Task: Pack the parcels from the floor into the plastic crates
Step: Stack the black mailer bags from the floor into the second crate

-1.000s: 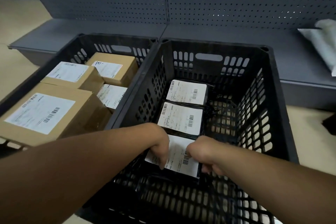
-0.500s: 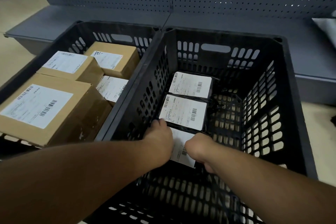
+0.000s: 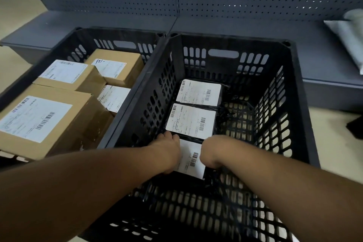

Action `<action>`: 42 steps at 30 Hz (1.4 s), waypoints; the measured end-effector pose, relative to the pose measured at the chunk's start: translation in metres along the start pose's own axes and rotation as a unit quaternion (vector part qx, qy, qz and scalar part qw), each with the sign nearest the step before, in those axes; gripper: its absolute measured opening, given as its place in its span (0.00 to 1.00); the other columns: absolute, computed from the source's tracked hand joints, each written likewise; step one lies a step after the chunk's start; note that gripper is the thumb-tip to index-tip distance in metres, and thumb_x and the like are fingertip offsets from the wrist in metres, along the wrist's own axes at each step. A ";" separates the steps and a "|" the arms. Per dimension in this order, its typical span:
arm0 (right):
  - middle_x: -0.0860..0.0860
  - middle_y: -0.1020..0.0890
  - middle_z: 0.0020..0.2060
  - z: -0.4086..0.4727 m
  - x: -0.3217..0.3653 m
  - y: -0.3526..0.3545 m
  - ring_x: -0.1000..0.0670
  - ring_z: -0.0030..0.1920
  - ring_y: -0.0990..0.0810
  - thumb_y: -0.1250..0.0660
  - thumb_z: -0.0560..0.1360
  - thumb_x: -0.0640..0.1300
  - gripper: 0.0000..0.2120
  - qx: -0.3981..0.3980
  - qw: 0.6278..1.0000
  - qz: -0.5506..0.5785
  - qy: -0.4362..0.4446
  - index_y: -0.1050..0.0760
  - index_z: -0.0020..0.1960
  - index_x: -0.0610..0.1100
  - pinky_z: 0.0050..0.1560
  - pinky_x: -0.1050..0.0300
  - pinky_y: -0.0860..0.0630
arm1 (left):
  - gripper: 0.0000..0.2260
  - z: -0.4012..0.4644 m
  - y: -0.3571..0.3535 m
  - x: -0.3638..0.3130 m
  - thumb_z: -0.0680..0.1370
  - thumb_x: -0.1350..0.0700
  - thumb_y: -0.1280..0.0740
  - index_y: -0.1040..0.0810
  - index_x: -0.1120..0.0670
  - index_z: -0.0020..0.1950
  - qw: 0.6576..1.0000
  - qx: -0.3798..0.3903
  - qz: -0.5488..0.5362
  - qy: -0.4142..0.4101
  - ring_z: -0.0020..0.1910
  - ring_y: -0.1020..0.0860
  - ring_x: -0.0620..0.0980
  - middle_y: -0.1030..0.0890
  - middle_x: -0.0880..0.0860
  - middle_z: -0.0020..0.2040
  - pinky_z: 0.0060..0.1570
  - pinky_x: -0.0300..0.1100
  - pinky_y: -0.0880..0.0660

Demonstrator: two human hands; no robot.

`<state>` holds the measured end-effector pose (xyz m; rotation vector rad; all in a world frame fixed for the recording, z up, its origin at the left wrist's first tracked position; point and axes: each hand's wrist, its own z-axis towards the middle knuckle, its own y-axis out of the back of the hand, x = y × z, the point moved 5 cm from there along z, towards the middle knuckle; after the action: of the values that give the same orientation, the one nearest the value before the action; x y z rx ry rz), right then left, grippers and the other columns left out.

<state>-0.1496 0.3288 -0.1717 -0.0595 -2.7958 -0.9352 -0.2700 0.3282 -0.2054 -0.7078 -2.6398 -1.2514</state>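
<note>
- My left hand (image 3: 167, 153) and right hand (image 3: 214, 151) reach down at the nearest black parcel (image 3: 191, 160), lower centre; finger grip hidden, can't tell.
- Beyond, two labelled parcels (image 3: 191, 120) lie in the right crate (image 3: 294, 92).
- Upper left, cardboard boxes (image 3: 49, 118) fill the left crate (image 3: 117, 34).

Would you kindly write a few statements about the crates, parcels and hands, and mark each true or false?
1. Both hands, left hand and right hand, are on the nearest black parcel. True.
2. The right crate holds cardboard boxes. False: it holds black-wrapped parcels.
3. The left crate holds cardboard boxes. True.
4. The black parcels are stacked in a pile. False: they lie in a row along the left wall.
</note>
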 end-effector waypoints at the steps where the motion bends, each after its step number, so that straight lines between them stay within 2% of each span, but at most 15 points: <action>1: 0.43 0.20 0.52 0.000 -0.004 0.007 0.41 0.52 0.22 0.42 0.80 0.38 0.15 -0.011 0.998 -0.054 0.011 0.23 0.62 0.38 0.55 0.52 0.22 | 0.35 0.001 0.003 0.000 0.75 0.56 0.27 0.42 0.62 0.75 1.000 0.020 0.012 -0.007 0.70 0.33 0.61 0.37 0.62 0.71 0.69 0.51 0.30; 3: 0.46 0.22 0.45 -0.007 -0.015 0.024 0.44 0.47 0.25 0.42 0.79 0.39 0.12 -0.050 0.995 -0.083 0.015 0.22 0.56 0.41 0.51 0.53 0.23 | 0.37 0.004 0.010 -0.003 0.74 0.52 0.25 0.40 0.62 0.76 0.997 0.052 0.047 -0.024 0.68 0.32 0.61 0.35 0.60 0.70 0.67 0.52 0.28; 6: 0.46 0.19 0.53 -0.020 -0.034 0.054 0.43 0.51 0.21 0.41 0.78 0.43 0.14 -0.140 0.986 -0.088 0.031 0.21 0.59 0.43 0.54 0.52 0.21 | 0.27 0.003 0.036 -0.005 0.77 0.55 0.32 0.35 0.60 0.74 0.998 0.055 0.003 -0.018 0.64 0.26 0.58 0.31 0.60 0.68 0.56 0.46 0.24; 8: 0.46 0.20 0.57 -0.036 -0.052 0.073 0.42 0.55 0.21 0.41 0.77 0.46 0.16 -0.203 0.977 -0.064 0.031 0.23 0.61 0.45 0.56 0.50 0.20 | 0.21 0.001 0.061 -0.011 0.80 0.59 0.38 0.31 0.61 0.73 0.999 0.023 -0.040 -0.020 0.61 0.23 0.56 0.28 0.59 0.67 0.49 0.43 0.25; 10: 0.46 0.23 0.60 -0.054 -0.068 0.089 0.42 0.57 0.22 0.40 0.78 0.47 0.17 -0.245 0.967 -0.048 0.051 0.25 0.64 0.46 0.58 0.48 0.21 | 0.20 0.001 0.087 -0.018 0.81 0.58 0.39 0.32 0.61 0.73 0.996 -0.015 -0.081 -0.018 0.60 0.23 0.57 0.27 0.58 0.67 0.50 0.44 0.25; 12: 0.45 0.25 0.63 -0.071 -0.082 0.103 0.41 0.61 0.24 0.39 0.79 0.48 0.19 -0.297 0.952 -0.030 0.070 0.28 0.69 0.47 0.61 0.46 0.23 | 0.22 0.002 0.111 -0.025 0.81 0.53 0.38 0.33 0.60 0.73 0.989 -0.064 -0.133 -0.013 0.63 0.24 0.59 0.28 0.58 0.68 0.54 0.48 0.25; 13: 0.45 0.26 0.65 -0.080 -0.089 0.109 0.42 0.64 0.26 0.39 0.79 0.48 0.21 -0.329 0.941 -0.021 0.081 0.29 0.70 0.47 0.62 0.46 0.24 | 0.22 0.003 0.122 -0.030 0.80 0.52 0.37 0.33 0.59 0.71 0.982 -0.089 -0.163 -0.011 0.62 0.24 0.60 0.27 0.58 0.68 0.52 0.48 0.26; 16: 0.45 0.25 0.65 -0.104 -0.113 0.119 0.42 0.66 0.28 0.38 0.79 0.51 0.21 -0.420 0.902 -0.002 0.101 0.29 0.71 0.48 0.64 0.45 0.26 | 0.20 -0.001 0.158 -0.046 0.78 0.49 0.34 0.32 0.56 0.66 0.954 -0.169 -0.247 -0.027 0.57 0.23 0.59 0.25 0.57 0.62 0.46 0.47 0.27; 21: 0.47 0.24 0.62 -0.140 -0.165 0.115 0.41 0.66 0.28 0.39 0.81 0.57 0.23 -0.499 0.862 0.041 0.083 0.31 0.72 0.48 0.65 0.44 0.28 | 0.13 -0.021 0.211 -0.073 0.75 0.49 0.33 0.28 0.50 0.58 0.875 -0.328 -0.349 -0.073 0.53 0.23 0.54 0.25 0.52 0.57 0.49 0.49 0.24; 24: 0.47 0.24 0.65 -0.153 -0.207 0.101 0.42 0.68 0.29 0.40 0.80 0.58 0.24 -0.528 0.845 0.072 0.051 0.33 0.72 0.49 0.67 0.43 0.29 | 0.14 -0.041 0.236 -0.095 0.76 0.50 0.33 0.26 0.48 0.61 0.829 -0.427 -0.346 -0.106 0.55 0.24 0.51 0.26 0.49 0.58 0.55 0.51 0.23; 26: 0.47 0.26 0.67 -0.157 -0.236 0.091 0.42 0.69 0.30 0.40 0.80 0.59 0.25 -0.526 0.845 0.091 0.021 0.34 0.74 0.49 0.68 0.43 0.30 | 0.16 -0.054 0.248 -0.113 0.77 0.51 0.34 0.26 0.48 0.65 0.817 -0.460 -0.322 -0.134 0.58 0.25 0.51 0.26 0.49 0.60 0.57 0.51 0.23; 29: 0.46 0.28 0.69 -0.163 -0.281 0.079 0.41 0.70 0.32 0.39 0.80 0.59 0.27 -0.509 0.853 0.111 -0.032 0.36 0.75 0.50 0.68 0.43 0.31 | 0.19 -0.061 0.259 -0.143 0.78 0.50 0.33 0.28 0.49 0.69 0.839 -0.444 -0.270 -0.163 0.64 0.28 0.52 0.27 0.51 0.66 0.62 0.52 0.25; 33: 0.44 0.28 0.68 -0.176 -0.347 0.060 0.39 0.69 0.32 0.39 0.80 0.59 0.26 -0.493 0.853 0.129 -0.116 0.35 0.73 0.48 0.65 0.42 0.30 | 0.22 -0.065 0.268 -0.195 0.79 0.49 0.34 0.31 0.49 0.72 0.869 -0.361 -0.270 -0.201 0.69 0.31 0.53 0.31 0.52 0.70 0.66 0.47 0.31; 38: 0.41 0.28 0.66 -0.193 -0.431 0.018 0.37 0.66 0.31 0.38 0.79 0.58 0.25 -0.460 0.840 0.166 -0.233 0.35 0.71 0.46 0.63 0.41 0.30 | 0.25 -0.082 0.271 -0.273 0.78 0.50 0.33 0.33 0.48 0.74 0.887 -0.289 -0.262 -0.247 0.65 0.28 0.54 0.33 0.51 0.70 0.60 0.43 0.30; 42: 0.40 0.30 0.69 -0.212 -0.485 -0.008 0.36 0.68 0.33 0.39 0.79 0.57 0.27 -0.446 0.813 0.222 -0.301 0.37 0.73 0.45 0.64 0.40 0.31 | 0.25 -0.088 0.270 -0.330 0.77 0.49 0.33 0.33 0.48 0.74 0.889 -0.268 -0.265 -0.259 0.67 0.27 0.53 0.33 0.51 0.71 0.66 0.45 0.29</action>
<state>0.3608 0.2063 -0.1044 -1.2607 -2.2595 -2.2544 0.1403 0.2912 -0.0638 -0.4180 -3.0476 -2.2881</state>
